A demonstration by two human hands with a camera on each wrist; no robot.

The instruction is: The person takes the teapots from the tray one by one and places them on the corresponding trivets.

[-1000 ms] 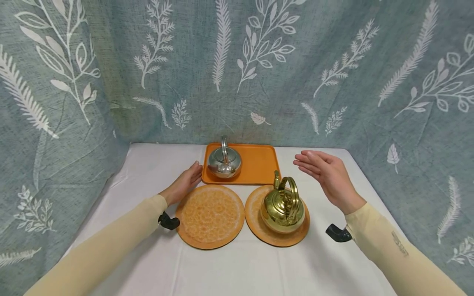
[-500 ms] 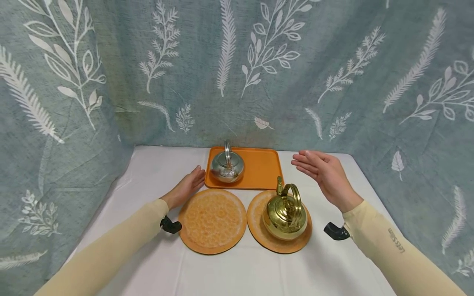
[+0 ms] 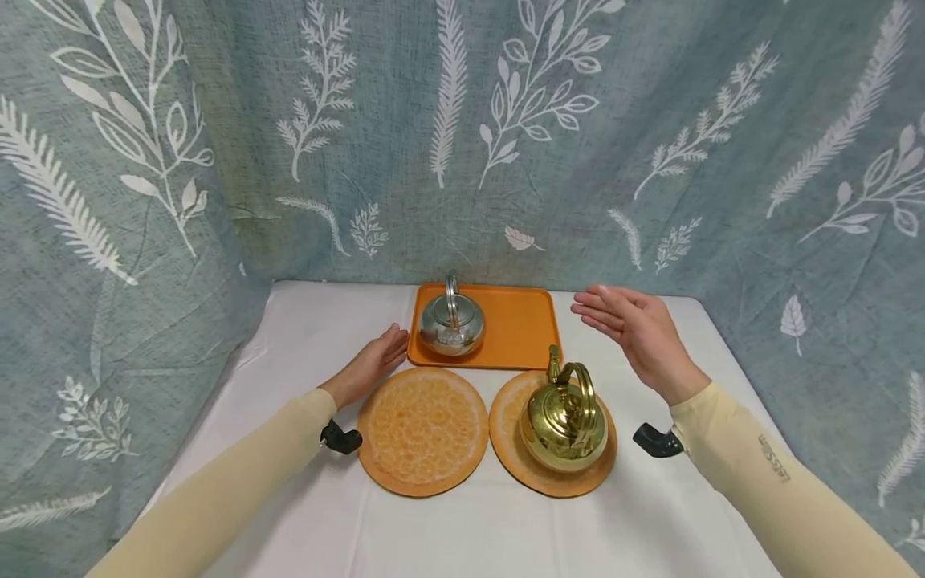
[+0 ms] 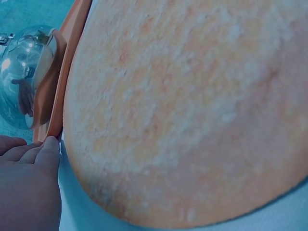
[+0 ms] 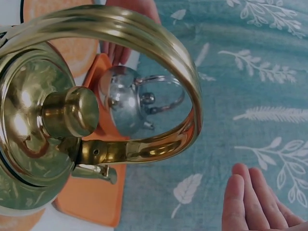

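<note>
A silver kettle (image 3: 452,325) stands on the left part of an orange tray (image 3: 516,329). My left hand (image 3: 368,365) has straight fingers, their tips at the tray's left front corner; in the left wrist view the fingertips (image 4: 50,144) appear to touch its rim. A gold kettle (image 3: 564,425) stands on the right round orange-patterned mat (image 3: 509,449), spout pointing to the back. My right hand (image 3: 643,337) is held right of the tray, behind the gold kettle, fingers extended and together, holding nothing. The gold kettle's arched handle (image 5: 192,96) shows large in the right wrist view.
The left round mat (image 3: 422,433) lies in front of the tray, beside the other mat. A white cloth (image 3: 448,538) covers the table. Blue-green leaf-patterned curtains (image 3: 405,144) enclose the back and both sides. A black camera mount (image 3: 658,440) sits at the right wrist.
The head view has shifted slightly, so the scene sits a little farther right and lower than a second ago. Both hands keep nearly the same pose; the kettles, tray and mats have not visibly moved.
</note>
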